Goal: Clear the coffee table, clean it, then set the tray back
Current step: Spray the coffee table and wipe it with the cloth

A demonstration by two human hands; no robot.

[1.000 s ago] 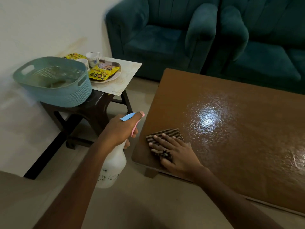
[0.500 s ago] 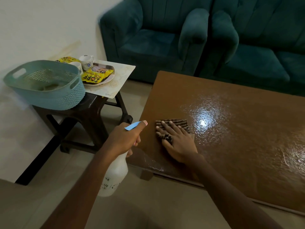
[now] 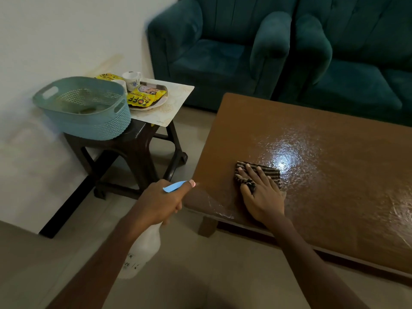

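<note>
- Nearest the camera, the left grip (image 3: pixel 160 201) is curled round the neck of a white spray bottle (image 3: pixel 145 248). The bottle hangs over the floor just off the coffee table's near-left corner.
- The bottle's long axis runs from lower left up to upper right. Its blue trigger and pink nozzle tip point at that corner.
- The right grip (image 3: pixel 260 197) is spread, fingers straight, and presses flat on a striped cloth (image 3: pixel 265 171). The fingertips point away, toward the sofa.
- The cloth lies on the coffee table (image 3: pixel 334 186) near its left end, with its long side running left to right. A fold bunches up between the fingers.
- The brown surface shines wet beside the cloth, with a bright glare just to its right and a pale streak at the near corner.
- Further left, a dark stool (image 3: pixel 133 152) stands apart from the table and carries a blue basket (image 3: pixel 89 117) and a placemat (image 3: pixel 178 101).
- The tray (image 3: pixel 160 103) sits on that placemat, its long axis roughly left to right. It holds a yellow snack packet (image 3: pixel 145 98), and a cup (image 3: pixel 131 78) stands at its far-left edge.
- Furthest back is a teal sofa (image 3: pixel 223 52).
</note>
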